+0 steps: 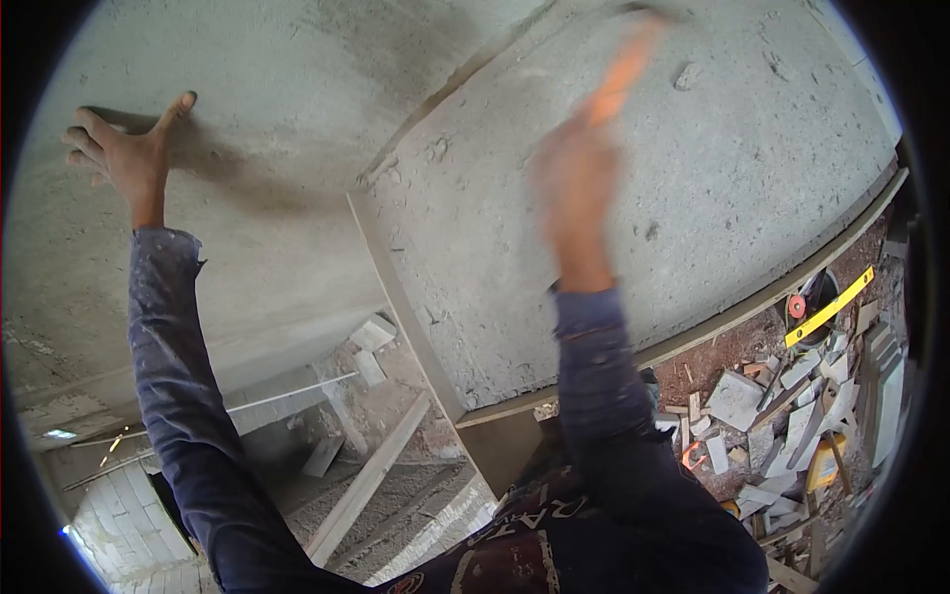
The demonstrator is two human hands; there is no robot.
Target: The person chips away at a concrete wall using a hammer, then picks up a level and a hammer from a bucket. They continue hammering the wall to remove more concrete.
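My left hand rests against the grey concrete surface at upper left, fingers spread and thumb stretched out. Smeared by motion, my right hand is wrapped round an orange-handled tool that points up. The tool's dark end is blurred at the top edge of the view, so I cannot tell its kind. Behind it lies a rough, pitted concrete slab, edged by a thin board on its left side and another strip along its lower side.
At right, a yellow spirit level lies across a dark bucket. Broken tile pieces, wood scraps and a yellow container litter the ground below. A wooden plank leans at lower middle, near a pale block wall.
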